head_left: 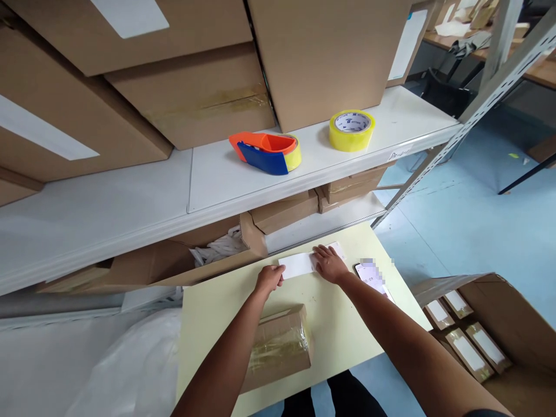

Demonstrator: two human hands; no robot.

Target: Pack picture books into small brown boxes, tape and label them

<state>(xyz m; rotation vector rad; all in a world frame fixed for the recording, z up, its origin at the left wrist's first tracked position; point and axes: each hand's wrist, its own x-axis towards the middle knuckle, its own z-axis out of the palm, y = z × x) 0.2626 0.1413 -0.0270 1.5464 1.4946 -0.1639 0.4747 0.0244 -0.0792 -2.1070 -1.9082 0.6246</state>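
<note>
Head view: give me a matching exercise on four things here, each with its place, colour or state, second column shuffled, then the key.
1. tape dispenser
2. tape roll
3. paper strip
4. taped box

A. on the table, untouched by fingers
B. orange and blue
C. touched by left hand and right hand
D. ring-shaped, on the shelf

Pairs: 1-B; 2-D; 3-C; 4-A

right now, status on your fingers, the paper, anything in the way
Left fingers pinching left end of paper. Right fingers spread on top. Paper near table's far edge. Phone and box nearby, neither touching it.
</note>
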